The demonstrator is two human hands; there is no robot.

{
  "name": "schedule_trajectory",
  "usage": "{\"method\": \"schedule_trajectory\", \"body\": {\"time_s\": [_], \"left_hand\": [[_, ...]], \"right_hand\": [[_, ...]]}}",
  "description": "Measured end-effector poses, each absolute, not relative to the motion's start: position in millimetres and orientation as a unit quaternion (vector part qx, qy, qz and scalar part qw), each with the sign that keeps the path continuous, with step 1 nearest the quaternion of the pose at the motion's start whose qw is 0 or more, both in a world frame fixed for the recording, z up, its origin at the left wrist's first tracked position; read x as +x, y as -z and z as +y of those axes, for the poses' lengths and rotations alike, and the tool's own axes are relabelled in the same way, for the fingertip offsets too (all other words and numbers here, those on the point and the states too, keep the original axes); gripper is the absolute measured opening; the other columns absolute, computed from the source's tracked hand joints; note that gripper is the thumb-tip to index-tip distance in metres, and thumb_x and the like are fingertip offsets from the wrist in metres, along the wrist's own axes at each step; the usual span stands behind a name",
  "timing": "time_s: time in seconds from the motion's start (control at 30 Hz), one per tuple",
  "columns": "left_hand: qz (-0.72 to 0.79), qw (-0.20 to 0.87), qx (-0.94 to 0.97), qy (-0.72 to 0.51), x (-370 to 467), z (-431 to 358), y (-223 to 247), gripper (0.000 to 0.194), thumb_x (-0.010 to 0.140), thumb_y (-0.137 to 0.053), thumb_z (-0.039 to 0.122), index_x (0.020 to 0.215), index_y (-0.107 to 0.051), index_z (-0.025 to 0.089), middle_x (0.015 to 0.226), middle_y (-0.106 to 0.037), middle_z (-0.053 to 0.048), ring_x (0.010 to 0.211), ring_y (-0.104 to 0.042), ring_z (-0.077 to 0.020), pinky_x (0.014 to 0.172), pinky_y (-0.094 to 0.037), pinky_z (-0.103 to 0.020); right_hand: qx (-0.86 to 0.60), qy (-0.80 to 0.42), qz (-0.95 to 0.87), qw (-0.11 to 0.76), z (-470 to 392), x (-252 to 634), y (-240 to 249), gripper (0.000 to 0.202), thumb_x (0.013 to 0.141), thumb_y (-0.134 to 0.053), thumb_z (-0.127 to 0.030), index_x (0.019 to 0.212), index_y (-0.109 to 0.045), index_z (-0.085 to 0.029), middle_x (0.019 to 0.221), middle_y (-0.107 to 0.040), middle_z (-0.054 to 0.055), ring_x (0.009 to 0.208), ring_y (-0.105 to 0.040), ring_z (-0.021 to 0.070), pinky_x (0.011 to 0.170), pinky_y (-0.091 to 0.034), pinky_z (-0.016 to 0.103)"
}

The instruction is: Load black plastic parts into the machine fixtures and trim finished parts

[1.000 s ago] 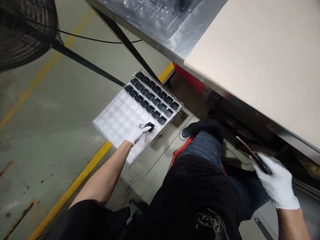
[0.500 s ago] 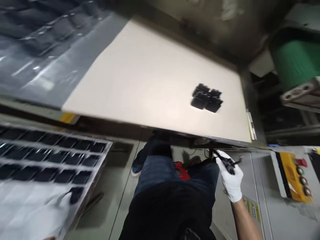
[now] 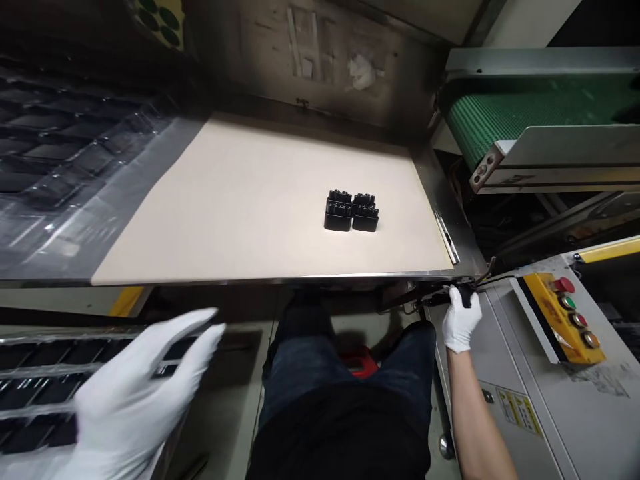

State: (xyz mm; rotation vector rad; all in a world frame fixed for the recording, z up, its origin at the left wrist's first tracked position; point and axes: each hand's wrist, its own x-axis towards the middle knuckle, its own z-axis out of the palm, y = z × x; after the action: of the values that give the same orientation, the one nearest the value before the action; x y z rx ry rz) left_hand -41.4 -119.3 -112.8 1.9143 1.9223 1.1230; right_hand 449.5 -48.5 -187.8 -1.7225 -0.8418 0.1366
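My left hand (image 3: 145, 393), in a white glove, is raised at the lower left with thumb and fingers apart and nothing between them. It hovers over a tray of black parts (image 3: 50, 387). My right hand (image 3: 461, 320), also white-gloved, grips a black air blow gun (image 3: 467, 295) just under the table's front right corner. The gun's thin nozzle (image 3: 490, 268) points up past the edge; the rest is mostly hidden by fingers. Several small black plastic housings (image 3: 351, 212) stand grouped on the beige sheet (image 3: 240, 213) covering the table.
Stacked clear trays with dark parts (image 3: 65, 140) fill the table's left side. A green conveyor belt (image 3: 540, 107) runs at the upper right. Below it stands a yellow button box (image 3: 565, 320) on a grey cabinet. A red object (image 3: 360, 363) lies between the legs on the floor.
My left hand has risen from the lower tray, opened and empty. My right hand has brought the air blow gun up to the table corner. The view has turned to the right.
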Motion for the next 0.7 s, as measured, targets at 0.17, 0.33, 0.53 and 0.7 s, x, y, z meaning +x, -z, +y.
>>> {"method": "schedule_trajectory", "body": {"time_s": [0.17,0.33,0.53,0.7], "left_hand": [[0.48,0.034,0.777,-0.405,37,7,41,0.044,0.094,-0.073,0.043,0.135,-0.066,0.029,0.133,-0.074,-0.006,0.125,-0.068,-0.0319,0.115,-0.052,-0.051],[0.42,0.094,0.878,-0.211,82,124,19,0.111,0.063,-0.092,0.062,0.156,-0.05,0.016,0.16,-0.052,-0.02,0.147,-0.047,-0.0444,0.122,-0.04,-0.055],[0.38,0.241,0.879,-0.16,84,154,31,0.071,0.068,-0.088,0.051,0.132,-0.07,0.026,0.128,-0.075,-0.009,0.116,-0.07,-0.0346,0.1,-0.054,-0.04],[0.346,0.31,0.847,-0.259,78,150,45,0.069,0.069,-0.089,0.046,0.133,-0.07,0.026,0.131,-0.075,-0.006,0.118,-0.071,-0.033,0.1,-0.054,-0.038]], "right_hand": [[-0.761,-0.098,-0.343,0.541,-50,442,202,0.047,0.076,-0.077,-0.059,0.09,-0.065,-0.016,0.09,-0.074,0.011,0.084,-0.068,0.0253,0.085,-0.059,0.044],[-0.763,-0.104,-0.334,0.543,-105,434,178,0.053,0.079,-0.08,-0.053,0.116,-0.067,-0.016,0.109,-0.076,0.014,0.095,-0.074,0.0248,0.086,-0.062,0.04],[-0.695,-0.045,-0.551,0.461,-104,385,86,0.031,0.095,-0.071,-0.037,0.122,-0.071,-0.021,0.118,-0.076,0.012,0.103,-0.074,0.026,0.1,-0.06,0.047],[-0.52,-0.074,-0.789,0.318,40,309,25,0.065,0.086,-0.077,-0.027,0.147,-0.057,-0.018,0.154,-0.059,0.015,0.146,-0.053,0.032,0.127,-0.042,0.048]]}}
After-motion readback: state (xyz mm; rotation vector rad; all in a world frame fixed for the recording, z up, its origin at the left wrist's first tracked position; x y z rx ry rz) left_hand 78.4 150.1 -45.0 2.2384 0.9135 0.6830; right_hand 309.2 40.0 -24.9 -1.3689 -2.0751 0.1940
